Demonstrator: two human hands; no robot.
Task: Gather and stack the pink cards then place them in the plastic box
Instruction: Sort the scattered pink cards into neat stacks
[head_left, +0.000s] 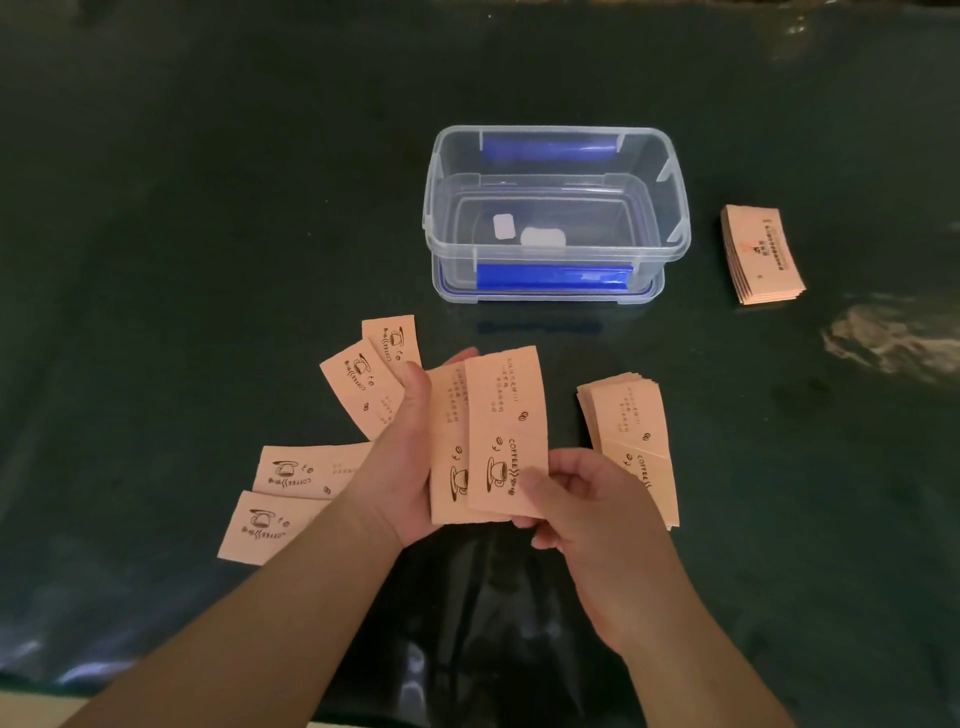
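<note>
Pink cards printed with a coffee cup lie scattered on a dark table. My left hand (402, 452) holds a small stack of pink cards (447, 441) upright. My right hand (576, 499) pinches the lower edge of the front card (506, 415) of that stack. Two loose cards (363, 384) lie just left of my left hand, and two more loose cards (291, 493) lie lower left. A gathered pile of cards (631, 431) rests to the right of my hands. The clear plastic box (556, 208) stands open beyond my hands, with no pink cards inside.
A separate stack of pink cards (761, 254) lies to the right of the box. The box sits on its lid with blue clips (550, 278). Two small white labels show on the box's floor. The dark glossy table (208, 208) stretches all around.
</note>
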